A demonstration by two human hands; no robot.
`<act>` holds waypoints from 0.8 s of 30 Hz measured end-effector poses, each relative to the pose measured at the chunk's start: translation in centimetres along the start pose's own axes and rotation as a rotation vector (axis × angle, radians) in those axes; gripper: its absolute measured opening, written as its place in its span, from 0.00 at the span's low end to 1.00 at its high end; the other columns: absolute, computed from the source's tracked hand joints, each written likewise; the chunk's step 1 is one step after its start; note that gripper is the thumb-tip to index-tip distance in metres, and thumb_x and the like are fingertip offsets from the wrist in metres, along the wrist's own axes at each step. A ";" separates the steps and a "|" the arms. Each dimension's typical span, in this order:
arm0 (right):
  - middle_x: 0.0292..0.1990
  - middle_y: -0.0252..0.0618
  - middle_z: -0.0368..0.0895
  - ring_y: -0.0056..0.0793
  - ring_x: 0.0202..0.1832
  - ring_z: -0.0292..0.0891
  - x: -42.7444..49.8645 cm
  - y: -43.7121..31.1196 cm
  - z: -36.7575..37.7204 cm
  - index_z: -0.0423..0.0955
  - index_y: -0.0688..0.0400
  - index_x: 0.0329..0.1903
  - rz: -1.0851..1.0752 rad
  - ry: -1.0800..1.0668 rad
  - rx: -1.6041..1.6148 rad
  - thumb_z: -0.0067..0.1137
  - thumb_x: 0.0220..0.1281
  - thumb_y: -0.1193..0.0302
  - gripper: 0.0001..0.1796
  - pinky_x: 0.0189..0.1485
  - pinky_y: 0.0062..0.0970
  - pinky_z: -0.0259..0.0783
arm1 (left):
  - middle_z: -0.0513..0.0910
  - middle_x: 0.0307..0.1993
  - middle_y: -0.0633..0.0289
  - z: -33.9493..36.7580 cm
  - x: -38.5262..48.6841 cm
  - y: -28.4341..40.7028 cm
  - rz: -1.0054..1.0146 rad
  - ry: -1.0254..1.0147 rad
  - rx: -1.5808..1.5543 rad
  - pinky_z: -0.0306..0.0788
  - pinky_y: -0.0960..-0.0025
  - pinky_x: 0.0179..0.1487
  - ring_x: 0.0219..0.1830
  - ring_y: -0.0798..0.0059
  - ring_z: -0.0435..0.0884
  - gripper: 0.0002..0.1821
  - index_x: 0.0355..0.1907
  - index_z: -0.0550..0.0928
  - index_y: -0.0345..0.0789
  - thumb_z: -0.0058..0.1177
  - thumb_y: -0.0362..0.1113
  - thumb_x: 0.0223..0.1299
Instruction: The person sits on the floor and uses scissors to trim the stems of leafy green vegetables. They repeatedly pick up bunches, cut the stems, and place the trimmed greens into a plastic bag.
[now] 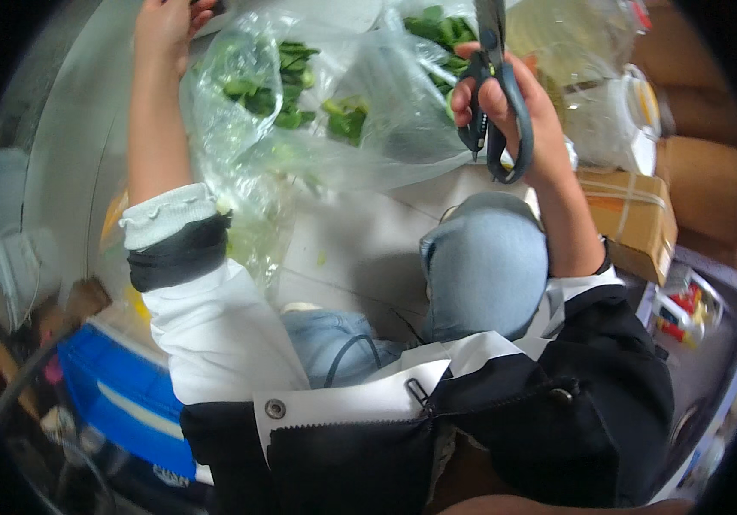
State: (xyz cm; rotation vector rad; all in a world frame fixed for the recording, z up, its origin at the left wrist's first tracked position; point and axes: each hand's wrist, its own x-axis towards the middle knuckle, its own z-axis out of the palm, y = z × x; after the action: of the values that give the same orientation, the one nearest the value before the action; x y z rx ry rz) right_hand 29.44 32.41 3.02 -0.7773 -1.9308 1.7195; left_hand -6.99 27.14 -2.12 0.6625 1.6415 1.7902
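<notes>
Kitchen scissors [494,96] with dark handles are in my right hand [529,109], the blades pointing to the top edge. My left hand [172,22] is at the top left, cut off by the frame edge; a dark thing shows at its fingers, too little of it to name. Between the hands, a clear plastic bag [381,135] lies spread on the tiled floor. Green leafy vegetables [278,84] lie in or on the plastic, and more leaves [442,32] lie beside the scissors. A smaller green piece [346,119] sits between the two bunches.
At the right stand large clear plastic jugs [600,116], a strapped cardboard box [626,219] and a purplish tray or shelf [716,360] with small packages. A blue bin [123,393] and a whitish container [20,277] are at the left. My jeans-covered knee [484,264] rises below the scissors.
</notes>
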 end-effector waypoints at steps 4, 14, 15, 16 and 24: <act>0.38 0.37 0.78 0.22 0.40 0.75 3.0 2.8 0.5 0.63 0.60 0.61 0.097 -0.325 0.095 0.56 0.63 0.51 0.33 0.45 0.23 0.71 | 0.81 0.38 0.64 1.4 -4.9 -3.2 -0.347 -0.635 0.480 0.73 0.76 0.43 0.41 0.77 0.79 0.13 0.45 0.77 0.36 0.51 0.41 0.64; 0.35 0.38 0.79 0.23 0.36 0.76 2.9 7.0 -2.4 0.62 0.63 0.61 0.130 -0.263 0.259 0.61 0.54 0.44 0.43 0.44 0.23 0.72 | 0.83 0.37 0.48 8.2 -9.6 -21.0 -0.195 -0.610 1.056 0.73 0.60 0.47 0.42 0.55 0.81 0.13 0.39 0.81 0.32 0.45 0.35 0.56; 0.34 0.37 0.79 0.23 0.36 0.76 3.2 7.0 -2.3 0.62 0.64 0.61 0.104 -0.251 0.238 0.60 0.53 0.43 0.44 0.42 0.22 0.72 | 0.83 0.37 0.46 9.2 -7.3 -22.4 -0.496 -0.558 1.159 0.74 0.59 0.46 0.42 0.57 0.82 0.16 0.38 0.82 0.32 0.46 0.41 0.58; 0.34 0.37 0.79 0.22 0.35 0.76 3.4 7.0 -2.5 0.62 0.64 0.61 0.094 -0.227 0.225 0.60 0.53 0.42 0.45 0.41 0.21 0.72 | 0.81 0.44 0.43 10.1 -6.1 -23.7 -0.716 -0.496 1.074 0.73 0.59 0.49 0.45 0.58 0.81 0.21 0.39 0.82 0.30 0.49 0.47 0.57; 0.34 0.37 0.80 0.22 0.36 0.77 4.6 8.1 -3.0 0.62 0.63 0.60 0.040 -0.225 0.380 0.62 0.57 0.50 0.38 0.43 0.22 0.72 | 0.75 0.52 0.39 12.8 -7.5 -32.2 -0.404 0.010 1.037 0.69 0.57 0.57 0.53 0.50 0.76 0.34 0.53 0.71 0.23 0.57 0.50 0.52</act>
State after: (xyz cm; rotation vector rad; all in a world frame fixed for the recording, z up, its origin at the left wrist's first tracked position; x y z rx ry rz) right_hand 28.93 38.23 -4.80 -0.5018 -1.6486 2.1903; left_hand 10.67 31.81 -32.43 0.6528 2.4576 0.5717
